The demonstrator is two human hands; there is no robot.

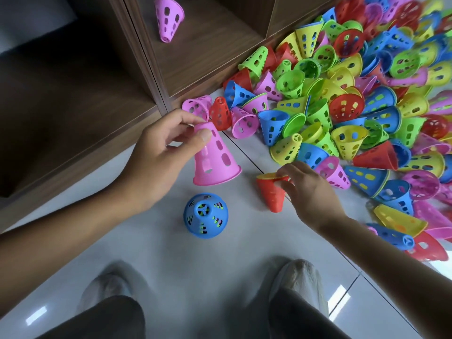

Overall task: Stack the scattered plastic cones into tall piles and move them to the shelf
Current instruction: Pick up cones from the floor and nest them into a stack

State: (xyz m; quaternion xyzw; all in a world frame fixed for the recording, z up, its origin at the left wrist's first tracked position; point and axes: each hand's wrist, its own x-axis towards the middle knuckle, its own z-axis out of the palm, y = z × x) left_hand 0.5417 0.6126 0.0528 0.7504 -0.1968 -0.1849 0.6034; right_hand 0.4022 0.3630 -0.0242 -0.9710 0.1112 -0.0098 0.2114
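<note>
My left hand (161,152) pinches the narrow top of a pink cone stack (215,157), held tilted just above the floor. My right hand (310,189) grips the wide rim of a red cone (271,194) with a yellow one nested inside, its tip pointing toward me. A blue cone stack (206,215) stands upright on the floor between my hands, green cones showing through its holes. A big heap of loose cones (354,99) in red, yellow, green, blue and pink covers the floor at the right. One pink cone stack (168,18) lies in a shelf compartment.
The brown wooden shelf (97,99) with open compartments runs along the left and top, its lower edge beside my left hand. Pale floor tiles (171,253) lie below my hands. My two legs and covered feet (300,285) are at the bottom.
</note>
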